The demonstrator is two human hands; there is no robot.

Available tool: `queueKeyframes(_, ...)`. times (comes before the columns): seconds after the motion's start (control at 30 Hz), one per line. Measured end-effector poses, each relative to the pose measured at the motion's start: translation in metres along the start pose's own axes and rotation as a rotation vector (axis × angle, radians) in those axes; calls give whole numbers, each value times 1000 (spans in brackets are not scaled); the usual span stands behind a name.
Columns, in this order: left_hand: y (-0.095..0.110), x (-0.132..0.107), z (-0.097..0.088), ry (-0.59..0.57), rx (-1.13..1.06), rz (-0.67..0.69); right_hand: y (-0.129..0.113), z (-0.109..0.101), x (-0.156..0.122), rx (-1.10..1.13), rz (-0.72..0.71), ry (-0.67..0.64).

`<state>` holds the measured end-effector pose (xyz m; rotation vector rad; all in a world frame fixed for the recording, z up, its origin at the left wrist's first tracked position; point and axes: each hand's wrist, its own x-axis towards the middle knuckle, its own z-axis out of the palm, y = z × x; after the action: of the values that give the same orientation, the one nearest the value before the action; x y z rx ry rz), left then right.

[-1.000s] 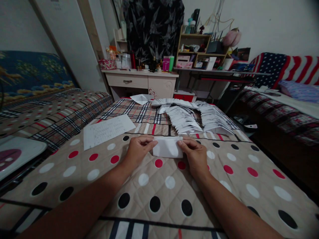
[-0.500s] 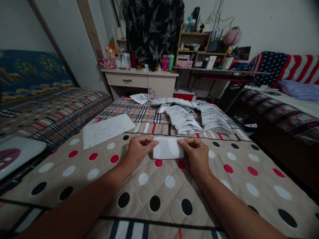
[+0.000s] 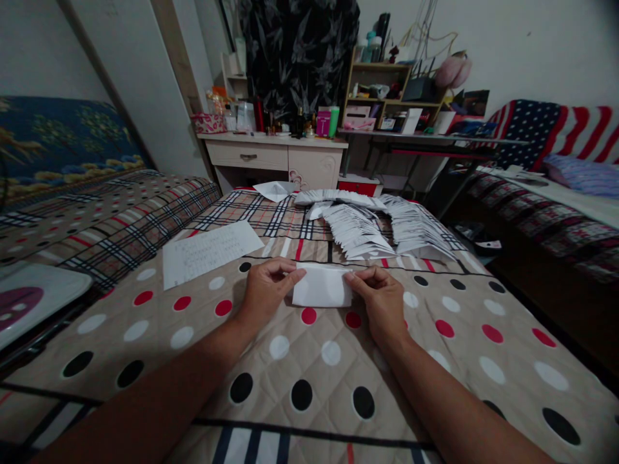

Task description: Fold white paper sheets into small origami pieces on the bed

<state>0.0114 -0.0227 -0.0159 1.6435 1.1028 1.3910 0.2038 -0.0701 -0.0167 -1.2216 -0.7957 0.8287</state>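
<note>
A small folded white paper (image 3: pixel 322 287) is stretched between my two hands, just above or on the dotted bedspread (image 3: pixel 300 351). My left hand (image 3: pixel 268 287) pinches its upper left corner between thumb and fingers. At the upper right corner my right hand (image 3: pixel 380 293) grips it the same way. Beyond the hands lie fanned stacks of folded white papers, one stack (image 3: pixel 358 232) in the middle and another stack (image 3: pixel 418 229) to its right. Left of my hands a sheet with writing (image 3: pixel 210 252) lies flat.
Behind the stacks a long row of folded papers (image 3: pixel 338 198) lies across the bed, with a loose creased sheet (image 3: pixel 275 190) to its left. A white dresser (image 3: pixel 271 158) stands past the bed's far end. At the left edge is a white board-like surface (image 3: pixel 48 290).
Both hands have shifted very slightly up and left with the folded paper, which now tilts a little. The stacks and the written sheet stay in place.
</note>
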Motion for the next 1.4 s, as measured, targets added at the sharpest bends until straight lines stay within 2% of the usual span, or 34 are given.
queueKeyframes(0.4,3,0,1,17,-44,-15,1,-1,1,12,-50,-65)
queueKeyframes(0.47,2,1,1,66,-83,-38,0,1,-1,-1,-61,-157)
queueKeyframes(0.57,1,3,1,157,-137,-89,0,6,-5,-43,-61,-386)
queueKeyframes(0.63,1,4,0,178,-173,-132,1,8,-7,-77,-27,-456)
queueKeyframes(0.73,2,5,1,108,-235,-191,3,8,-6,-85,33,-376)
queueKeyframes(0.8,3,4,1,-23,-291,-224,3,5,-4,-58,58,-310)
queueKeyframes(0.9,3,0,4,-278,-334,-226,0,2,-1,-5,85,-269)
queueKeyframes(0.97,1,-2,6,-362,-277,-182,-2,1,0,15,102,-268)
queueKeyframes(1.07,-2,-3,6,-320,-122,-91,-2,2,-1,17,138,-298)
queueKeyframes(1.13,-2,-3,6,-262,-39,-82,-2,3,-2,7,161,-319)
queueKeyframes(1.3,8,-5,9,-163,-52,-228,-3,7,-5,-6,165,-300)
queueKeyframes(1.4,13,-6,12,-150,-98,-251,-3,10,-8,16,149,-271)
